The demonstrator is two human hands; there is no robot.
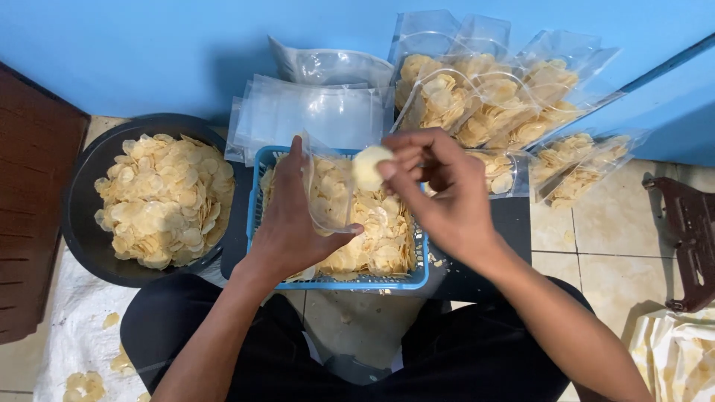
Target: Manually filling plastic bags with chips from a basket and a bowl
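Observation:
My left hand (289, 223) holds a clear plastic bag (325, 190) open over a blue plastic basket (262, 165) full of pale yellow chips. My right hand (439, 190) pinches a few chips (369, 167) at the bag's mouth, just right of the left hand. The basket rests on a black surface in front of my legs.
A black round bowl (82, 205) of chips sits at the left. A stack of empty clear bags (320, 112) lies behind the basket. Filled bags (491, 100) lean on the blue wall at the back right. A dark stool (689, 238) stands far right. Loose chips (83, 383) lie on a white sack.

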